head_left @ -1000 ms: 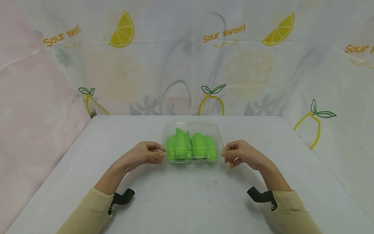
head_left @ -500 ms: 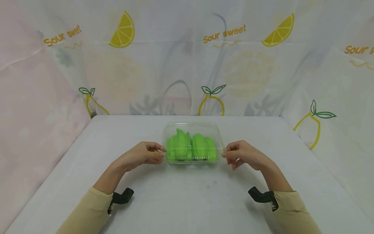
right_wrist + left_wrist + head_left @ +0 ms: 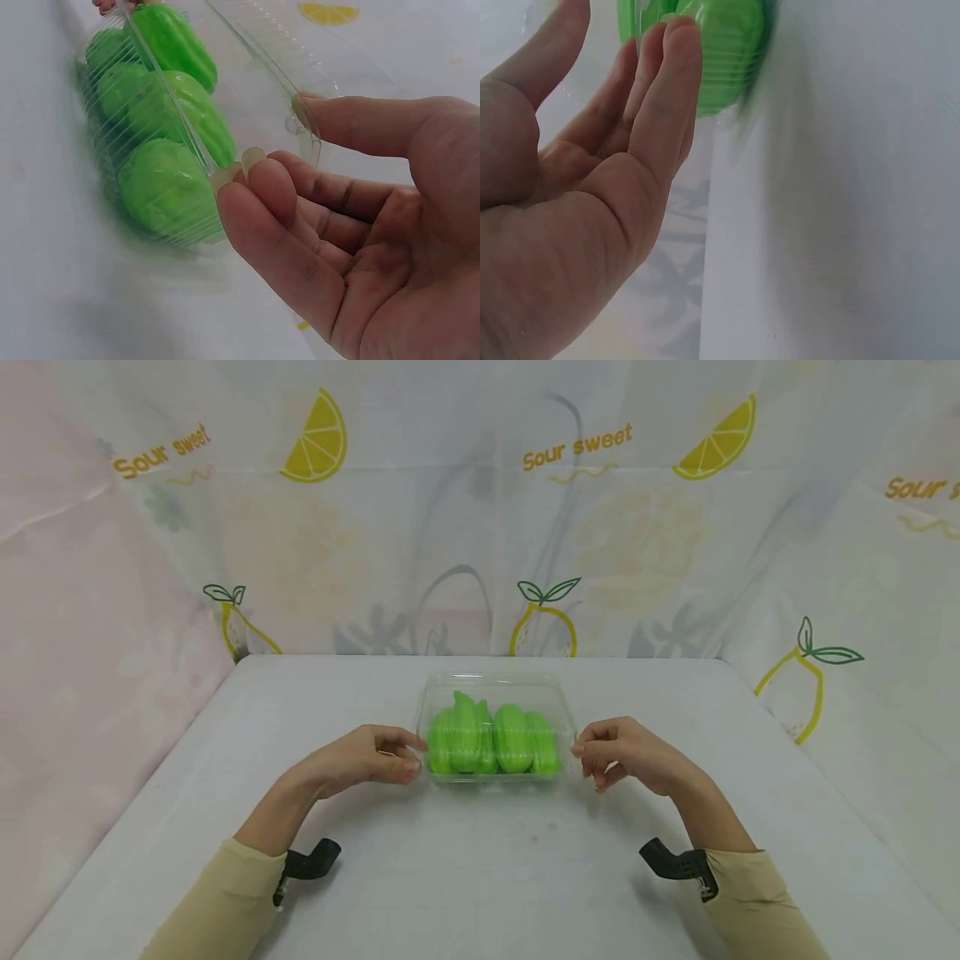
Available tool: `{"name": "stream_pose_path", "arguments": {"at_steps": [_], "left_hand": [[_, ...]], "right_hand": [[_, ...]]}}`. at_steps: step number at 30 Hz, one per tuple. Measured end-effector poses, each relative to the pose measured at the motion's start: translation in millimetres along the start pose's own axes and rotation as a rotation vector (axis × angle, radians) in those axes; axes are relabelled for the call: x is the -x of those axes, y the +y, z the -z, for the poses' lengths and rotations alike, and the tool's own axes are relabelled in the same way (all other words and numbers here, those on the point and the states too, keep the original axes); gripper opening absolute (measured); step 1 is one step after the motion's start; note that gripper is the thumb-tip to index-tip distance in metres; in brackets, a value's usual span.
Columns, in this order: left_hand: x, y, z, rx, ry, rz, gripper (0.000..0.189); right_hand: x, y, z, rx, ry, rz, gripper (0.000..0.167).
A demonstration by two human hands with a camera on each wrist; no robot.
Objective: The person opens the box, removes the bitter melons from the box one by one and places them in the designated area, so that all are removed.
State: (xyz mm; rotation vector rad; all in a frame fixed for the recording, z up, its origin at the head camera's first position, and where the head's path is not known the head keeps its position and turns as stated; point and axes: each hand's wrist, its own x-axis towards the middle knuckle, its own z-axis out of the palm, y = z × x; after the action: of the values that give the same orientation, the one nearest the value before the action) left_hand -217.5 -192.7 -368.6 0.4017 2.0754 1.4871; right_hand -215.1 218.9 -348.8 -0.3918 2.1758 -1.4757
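Left grip (image 3: 363, 757): empty, spread, beside left edge of clear rectangular plastic box (image 3: 491, 779)
Right grip (image 3: 628, 753): at box's right edge; pinching or not, cannot tell
Box: on white tabletop (image 3: 480, 885), holding green ribbed oblong pieces (image 3: 513, 739)
Box handling: probably light, flexible; best held low, both sides

On the tabletop (image 3: 480, 877), pieces (image 3: 465, 735) lie in a container (image 3: 525, 687), my left fingers (image 3: 393, 767) at its nine o'clock, right fingers (image 3: 600, 750) at three.
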Motion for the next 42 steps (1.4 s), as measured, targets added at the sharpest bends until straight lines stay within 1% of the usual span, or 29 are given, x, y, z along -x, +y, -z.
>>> {"name": "stream_pose_path", "arguments": {"at_steps": [3, 6, 8, 11, 14, 17, 22, 28, 30, 37, 42], "left_hand": [[-2.6, -1.2, -2.6, 0.02, 0.034, 0.001, 0.046], [-5.1, -1.2, -6.2, 0.016, 0.068, -0.015, 0.038], [-6.4, -0.8, -8.6, 0.008, 0.1, -0.02, 0.035], [-8.5, -0.5, -11.3, 0.001, 0.162, -0.01, 0.031], [-10.0, -0.6, -13.0, 0.011, 0.223, 0.002, 0.029], [-11.4, -1.5, -14.3, 0.027, 0.261, 0.005, 0.033], [-12.7, -2.7, -15.6, 0.041, 0.28, -0.016, 0.044], [-13.5, -1.3, -16.6, 0.034, 0.305, -0.017, 0.071], [-13.7, -1.0, -17.0, 0.036, 0.31, -0.018, 0.077], [-13.6, -1.0, -17.1, 0.047, 0.304, -0.03, 0.077], [-13.3, -1.1, -17.3, 0.057, 0.309, -0.02, 0.076]], "right_hand": [[0.6, 0, 1, -0.012, 0.003, 0.006, 0.037], [1.5, -1, 2, -0.029, 0.0, 0.029, 0.035], [1.9, -1, 3, -0.046, 0.0, 0.049, 0.031], [1.9, -2, 3, -0.075, 0.007, 0.072, 0.024], [1.3, -4, 3, -0.1, 0.019, 0.086, 0.019], [0.8, -6, 1, -0.126, 0.029, 0.103, 0.019], [-0.6, -7, 0, -0.164, 0.041, 0.113, 0.021], [-1.5, -7, -2, -0.191, 0.066, 0.115, 0.023], [-1.7, -8, -3, -0.192, 0.077, 0.112, 0.024], [-0.5, -11, -7, -0.204, 0.135, 0.07, 0.02], [0.2, -13, -8, -0.237, 0.161, 0.089, 0.025]]}}
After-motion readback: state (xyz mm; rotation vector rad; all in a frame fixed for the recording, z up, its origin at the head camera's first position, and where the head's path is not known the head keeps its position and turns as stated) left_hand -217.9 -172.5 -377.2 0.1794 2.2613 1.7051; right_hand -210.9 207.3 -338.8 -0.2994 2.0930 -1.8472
